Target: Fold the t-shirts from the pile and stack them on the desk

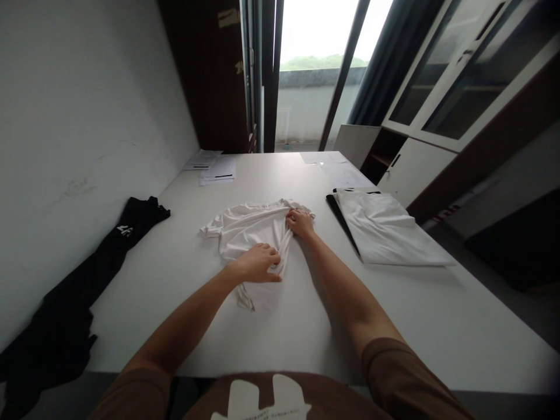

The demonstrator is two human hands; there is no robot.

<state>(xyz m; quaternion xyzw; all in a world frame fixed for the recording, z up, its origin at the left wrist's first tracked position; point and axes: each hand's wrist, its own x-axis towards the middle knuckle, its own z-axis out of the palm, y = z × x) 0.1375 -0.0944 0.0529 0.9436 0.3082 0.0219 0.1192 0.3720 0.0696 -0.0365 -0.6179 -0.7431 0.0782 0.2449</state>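
A crumpled white T-shirt [245, 230] lies in the middle of the white table [306, 315]. My left hand [258, 263] rests on its near part, fingers curled and pinching a bunch of the fabric. My right hand [300, 223] is closed on the shirt's far right edge, near the collar or shoulder. Both forearms reach forward from my brown sleeves.
A folded white garment [385, 230] lies on a dark one at the right. A black garment [105, 256] hangs along the left edge by the wall. Papers [214, 166] and more sheets [326, 158] lie at the far end. A cabinet [406, 169] stands at the right.
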